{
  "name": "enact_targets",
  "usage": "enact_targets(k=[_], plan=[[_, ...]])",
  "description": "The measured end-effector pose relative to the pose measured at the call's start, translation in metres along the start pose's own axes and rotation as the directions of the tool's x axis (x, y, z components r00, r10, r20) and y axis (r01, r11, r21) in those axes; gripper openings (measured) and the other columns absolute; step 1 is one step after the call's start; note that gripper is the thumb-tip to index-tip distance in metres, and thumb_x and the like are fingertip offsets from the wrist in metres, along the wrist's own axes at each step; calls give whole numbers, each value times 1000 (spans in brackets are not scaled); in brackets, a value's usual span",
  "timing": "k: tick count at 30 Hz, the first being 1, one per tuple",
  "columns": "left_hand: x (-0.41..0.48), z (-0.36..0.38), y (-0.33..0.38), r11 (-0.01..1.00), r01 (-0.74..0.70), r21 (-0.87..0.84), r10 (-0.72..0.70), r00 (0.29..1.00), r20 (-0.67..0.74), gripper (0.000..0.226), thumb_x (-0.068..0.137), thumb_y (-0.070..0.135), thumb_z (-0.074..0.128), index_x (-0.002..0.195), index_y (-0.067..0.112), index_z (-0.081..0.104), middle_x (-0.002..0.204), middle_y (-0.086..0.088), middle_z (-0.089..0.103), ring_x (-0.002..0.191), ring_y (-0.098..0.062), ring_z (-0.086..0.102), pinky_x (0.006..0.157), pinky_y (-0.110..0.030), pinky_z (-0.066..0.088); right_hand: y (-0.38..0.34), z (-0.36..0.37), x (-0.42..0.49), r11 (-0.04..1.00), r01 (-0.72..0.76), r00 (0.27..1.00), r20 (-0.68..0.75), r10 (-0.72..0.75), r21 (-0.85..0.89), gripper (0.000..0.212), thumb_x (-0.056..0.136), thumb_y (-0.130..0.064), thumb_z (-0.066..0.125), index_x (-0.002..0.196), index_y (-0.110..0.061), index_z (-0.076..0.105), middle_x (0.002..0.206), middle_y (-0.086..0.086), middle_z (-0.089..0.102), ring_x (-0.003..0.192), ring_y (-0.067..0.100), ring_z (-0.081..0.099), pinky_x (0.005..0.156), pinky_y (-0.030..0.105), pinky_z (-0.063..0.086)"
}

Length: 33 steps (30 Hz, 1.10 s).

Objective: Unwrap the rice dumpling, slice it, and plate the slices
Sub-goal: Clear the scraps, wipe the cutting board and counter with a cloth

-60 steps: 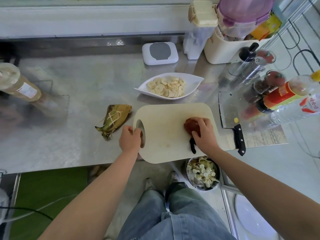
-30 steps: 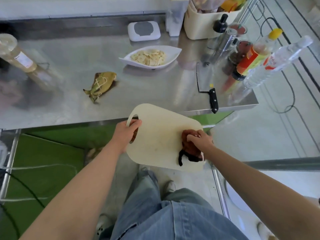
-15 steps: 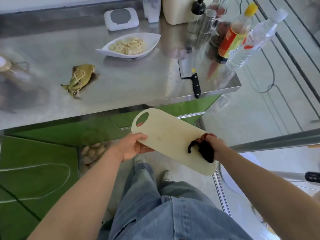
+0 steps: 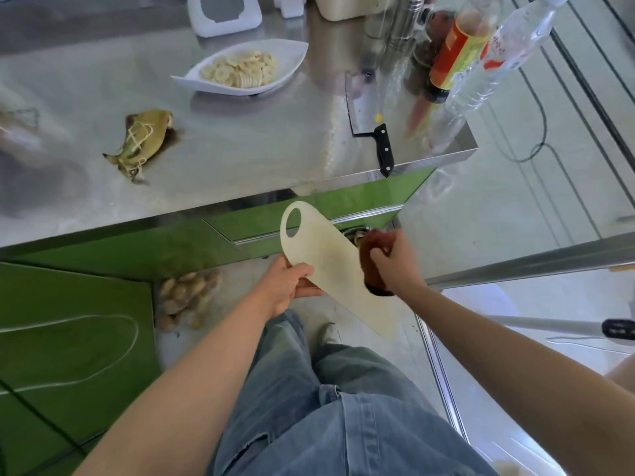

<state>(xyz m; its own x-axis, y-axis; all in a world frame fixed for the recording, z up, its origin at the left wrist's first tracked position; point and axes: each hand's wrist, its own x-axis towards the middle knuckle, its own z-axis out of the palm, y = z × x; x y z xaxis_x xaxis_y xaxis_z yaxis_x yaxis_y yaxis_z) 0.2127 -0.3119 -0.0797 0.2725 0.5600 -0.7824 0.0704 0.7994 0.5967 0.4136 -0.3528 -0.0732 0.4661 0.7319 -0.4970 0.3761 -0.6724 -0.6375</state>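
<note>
Lifted off the counter, the cutting board [image 4: 330, 269] now tilts below its edge, left hand [image 4: 287, 286] gripping its side, right hand [image 4: 391, 266] closed on a dark cloth [image 4: 372, 269]. The rice dumpling [image 4: 142, 140] waits wrapped on the counter [image 4: 240, 149]. Wiping downhill should clear scraps cleanly.

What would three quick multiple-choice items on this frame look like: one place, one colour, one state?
1. Where is the cutting board?
A. Flat on the counter
B. Held tilted below the counter edge
C. Leaning on the plate

2. What colour is the knife handle?
A. Black
B. Red
C. White

3. What state is the rice dumpling in?
A. Sliced on the plate
B. Unwrapped on the board
C. Wrapped and tied with string

Answers: 1 B, the left hand grips its edge off the counter while the right hand presses a dark red cloth to it. 2 A, the handle is black with rivets. 3 C, leaf and string are intact.
</note>
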Motion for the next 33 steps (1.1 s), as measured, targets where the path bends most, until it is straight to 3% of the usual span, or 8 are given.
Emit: enact_targets(k=[6,10,15,20,24,26,29,33], plan=[[-1,6,-8,939,-283,195,308,945,-108,71,85,-10,51,140,28,27,126,-4,54,96,-27,65,62,-44,60,-3,33,-17,996,89,963,257,-86,-1,39,79,-21,63,113,-13,46,112,9,52,99,25,52,84,37,45],[-6,13,-5,853,-365,372,415,908,-60,98,86,-10,46,146,50,-3,121,35,38,82,-23,66,63,-42,60,4,32,-14,995,101,961,262,-93,-17,35,83,-14,59,117,-11,48,112,10,56,100,27,55,84,38,47],[4,15,-8,838,-340,427,398,916,-52,57,94,-6,39,141,24,43,140,-3,47,76,-11,65,69,-39,61,1,24,-20,967,213,973,56,-222,140,22,88,-25,56,110,-19,58,104,0,60,96,18,55,79,27,39],[10,14,-16,843,-371,389,422,905,-53,58,91,-10,39,139,21,47,134,-2,52,118,-27,57,83,-51,56,10,51,-29,932,364,871,357,-338,-5,42,92,-39,38,132,-30,48,150,-2,26,134,15,25,107,39,21],[7,15,-20,874,-325,361,375,924,-78,56,92,-7,40,138,24,48,137,-3,49,90,-15,66,68,-39,61,24,51,-13,826,549,827,220,-517,-125,22,87,-16,58,109,-11,58,111,10,54,102,32,52,87,38,42],[6,16,-22,888,-305,345,349,934,-74,55,93,-5,41,139,25,46,138,-4,48,77,-12,65,63,-33,60,28,43,2,877,435,897,183,-402,-206,22,87,-15,59,107,-10,55,107,12,56,97,33,55,77,35,43],[7,16,-20,913,-270,306,320,939,-128,54,93,-4,42,140,22,45,140,-6,45,94,-24,65,62,-28,59,28,29,11,968,189,981,-18,-194,-165,31,89,-22,58,118,-20,49,118,7,53,101,25,57,79,32,46],[8,22,-16,928,-289,235,328,933,-147,57,91,-9,41,139,21,46,136,-13,50,99,-24,63,64,-33,60,8,37,-14,841,541,834,124,-537,1,36,87,-19,63,122,-21,56,112,6,49,97,18,52,88,27,43]])
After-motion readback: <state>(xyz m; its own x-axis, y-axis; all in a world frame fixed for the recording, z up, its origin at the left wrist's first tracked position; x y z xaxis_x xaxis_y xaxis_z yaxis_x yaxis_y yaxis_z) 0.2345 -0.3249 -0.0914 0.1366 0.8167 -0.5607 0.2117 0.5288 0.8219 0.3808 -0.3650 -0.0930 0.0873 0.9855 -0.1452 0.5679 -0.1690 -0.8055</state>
